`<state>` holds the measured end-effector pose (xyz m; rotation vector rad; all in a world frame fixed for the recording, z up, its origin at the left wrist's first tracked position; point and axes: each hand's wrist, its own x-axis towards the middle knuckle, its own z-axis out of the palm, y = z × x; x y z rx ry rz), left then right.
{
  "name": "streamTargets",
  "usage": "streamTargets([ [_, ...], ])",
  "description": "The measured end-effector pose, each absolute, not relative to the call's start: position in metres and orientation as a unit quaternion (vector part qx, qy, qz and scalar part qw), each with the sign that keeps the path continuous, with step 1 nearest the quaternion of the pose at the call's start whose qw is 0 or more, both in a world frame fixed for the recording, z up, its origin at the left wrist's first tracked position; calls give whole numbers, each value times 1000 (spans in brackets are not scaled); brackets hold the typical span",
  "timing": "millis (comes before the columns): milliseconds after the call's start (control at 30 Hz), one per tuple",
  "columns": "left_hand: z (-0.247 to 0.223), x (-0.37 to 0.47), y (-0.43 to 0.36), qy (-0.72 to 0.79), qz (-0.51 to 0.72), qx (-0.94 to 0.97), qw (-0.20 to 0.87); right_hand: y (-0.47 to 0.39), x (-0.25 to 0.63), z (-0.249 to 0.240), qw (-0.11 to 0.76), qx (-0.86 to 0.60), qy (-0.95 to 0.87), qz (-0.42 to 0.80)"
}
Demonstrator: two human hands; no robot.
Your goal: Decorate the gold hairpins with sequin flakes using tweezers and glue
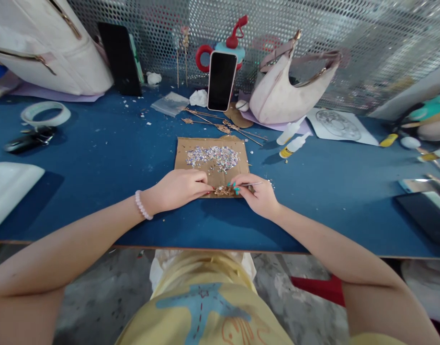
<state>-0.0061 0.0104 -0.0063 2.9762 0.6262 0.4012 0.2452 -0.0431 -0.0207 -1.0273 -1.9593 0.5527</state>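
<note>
A piece of brown cardboard (183, 152) lies on the blue table in front of me, with a loose heap of small glittering rhinestones (220, 157) on its far half. At its near edge is a gold ornament (223, 190) with small pale beads or stones on it. My left hand (182, 188) has its fingers closed on the ornament's left end. From the right, my right hand (261, 197) pinches a thin metal tool (251, 184) that looks like tweezers, its tip close to the ornament. Fine detail at the tip is too small to make out.
Gold hairpin sticks (223, 128) lie beyond the cardboard, before a propped phone (222, 81). Two glue bottles (293, 146) stand to the right, near a white handbag (277, 98). At left are a tape roll (45, 114), black clippers (29, 140) and a white backpack (58, 48).
</note>
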Motion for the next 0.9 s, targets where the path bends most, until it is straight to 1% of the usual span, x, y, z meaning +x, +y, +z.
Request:
streamTargets([
  [333, -2, -6, 10, 187, 128, 974, 13, -40, 249, -19, 467, -388, -771, 191],
  [600, -2, -4, 13, 172, 134, 976, 8, -44, 251, -17, 429, -486, -734, 203],
  [767, -2, -5, 13, 169, 134, 976, 20, -44, 252, -22, 435, -475, -726, 240],
  [900, -2, -6, 13, 173, 137, 975, 40, -45, 253, -18, 417, -460, -758, 200],
])
